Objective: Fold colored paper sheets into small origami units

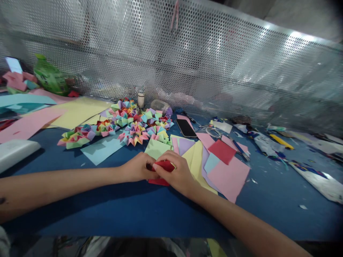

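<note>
A red piece of folded paper (160,181) is held between both hands, low over the blue table. My left hand (139,167) pinches its left side with curled fingers. On the right side, my right hand (175,171) grips the paper, its thumb lying across the front and the fingers behind. Parts of the paper are hidden by the fingers. Just beyond the hands lies a light green sheet (155,149). Colourful folded paper pieces (134,132) are clustered farther back. Beside my right hand, loose sheets in yellow, purple and pink (227,176) overlap, with a red square (222,151) on top.
A black phone (186,128), a clear jar (160,106) and a small white bottle (140,99) stand or lie behind. A white box (17,153) sits at left, a green bottle (50,76) farther back. A perforated metal panel (171,53) closes the table's rear (107,214).
</note>
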Motion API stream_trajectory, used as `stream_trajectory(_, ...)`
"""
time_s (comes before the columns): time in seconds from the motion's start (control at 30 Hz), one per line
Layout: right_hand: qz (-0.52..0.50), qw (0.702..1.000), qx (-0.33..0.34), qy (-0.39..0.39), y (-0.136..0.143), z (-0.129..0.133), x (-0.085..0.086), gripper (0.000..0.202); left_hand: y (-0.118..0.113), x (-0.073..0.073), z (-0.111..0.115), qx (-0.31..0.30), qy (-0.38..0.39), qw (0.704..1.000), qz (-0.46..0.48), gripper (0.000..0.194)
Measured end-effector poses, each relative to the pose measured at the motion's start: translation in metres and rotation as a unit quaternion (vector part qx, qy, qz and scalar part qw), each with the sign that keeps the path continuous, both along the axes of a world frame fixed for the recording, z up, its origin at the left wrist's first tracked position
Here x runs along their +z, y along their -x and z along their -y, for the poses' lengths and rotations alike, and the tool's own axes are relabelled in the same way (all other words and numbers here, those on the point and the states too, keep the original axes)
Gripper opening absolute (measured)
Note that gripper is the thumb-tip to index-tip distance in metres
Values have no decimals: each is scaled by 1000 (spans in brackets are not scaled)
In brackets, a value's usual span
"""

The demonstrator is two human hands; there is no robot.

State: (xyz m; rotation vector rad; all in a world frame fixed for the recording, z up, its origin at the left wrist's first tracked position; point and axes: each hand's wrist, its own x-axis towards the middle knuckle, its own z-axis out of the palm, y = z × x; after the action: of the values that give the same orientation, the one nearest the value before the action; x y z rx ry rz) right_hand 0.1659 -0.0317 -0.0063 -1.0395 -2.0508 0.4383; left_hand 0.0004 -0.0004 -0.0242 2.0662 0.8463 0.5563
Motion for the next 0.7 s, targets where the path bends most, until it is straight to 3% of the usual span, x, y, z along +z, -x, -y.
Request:
stream_trajectory(0.5,-28,1000,-14,4,1,0,-4,3,0,-3,-2,8,3,1000,9,34)
stream_trajectory(0.7,-113,993,-36,13,-7,-6,1,9,0,-2,-2,-2,30,999,21,42)
